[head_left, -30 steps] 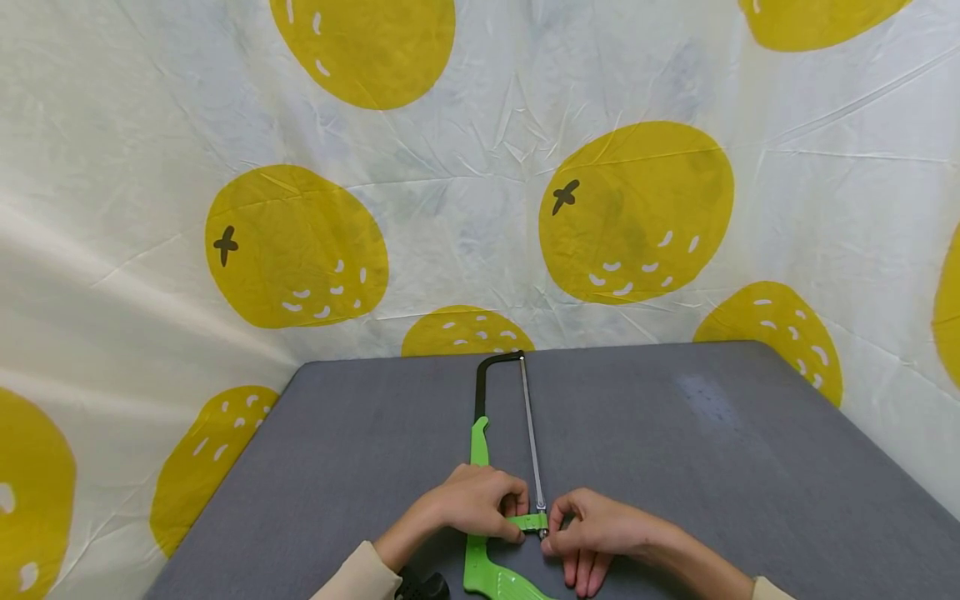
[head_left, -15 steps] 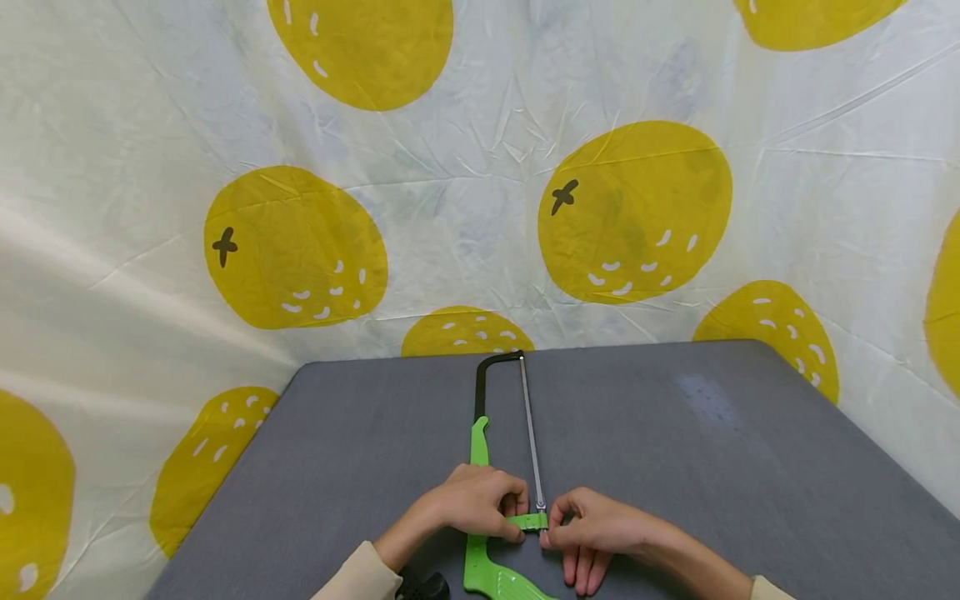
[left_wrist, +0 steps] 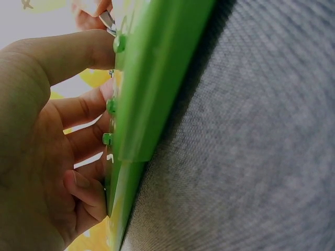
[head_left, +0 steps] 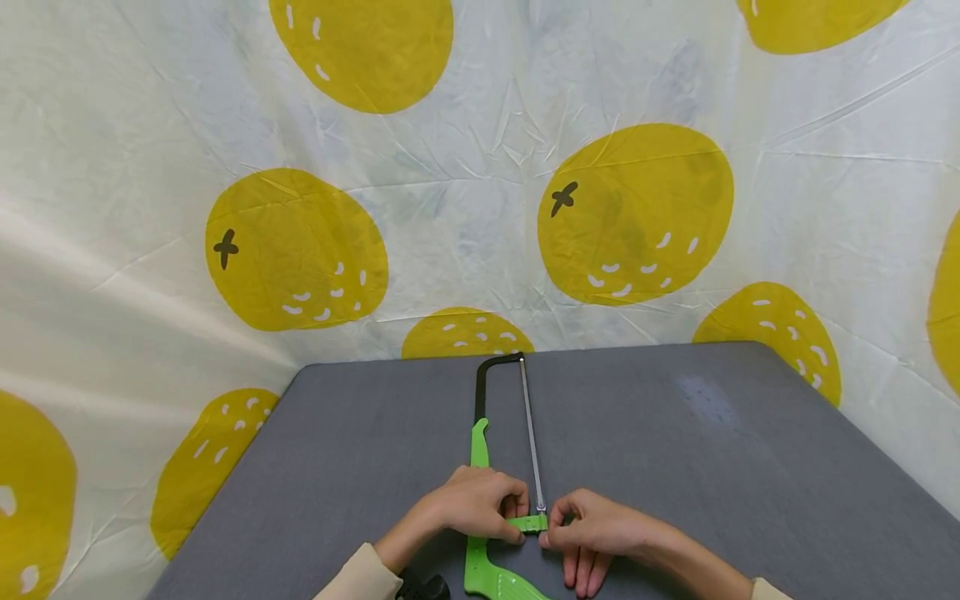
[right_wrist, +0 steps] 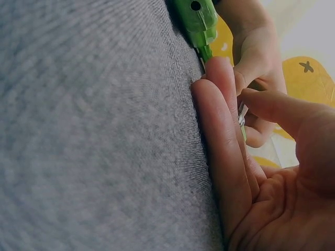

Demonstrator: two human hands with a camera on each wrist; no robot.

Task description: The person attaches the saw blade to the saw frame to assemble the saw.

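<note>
A hacksaw [head_left: 479,446] with a green handle and black front frame lies on the grey surface, its silver blade [head_left: 532,442] on the right side. My left hand [head_left: 480,502] is laid over the green frame, thumb and fingers gripping the short green crosspiece [head_left: 534,522] at the blade's near end. In the left wrist view, the green body [left_wrist: 152,78] stands right beside the fingers. My right hand [head_left: 600,527] pinches a small metal fitting [right_wrist: 242,112] at that end with thumb and index finger. Its other fingers [right_wrist: 220,136] extend along the surface. Fingertips partly hide the fitting.
The grey padded surface [head_left: 675,467] carries the saw and reaches back to a white curtain [head_left: 465,225] printed with yellow fruit. A black object [head_left: 423,587] sits by the left forearm at the lower edge.
My right thumb has shifted slightly left and now covers the metal end that showed earlier. The left hand and the hacksaw stay in place.
</note>
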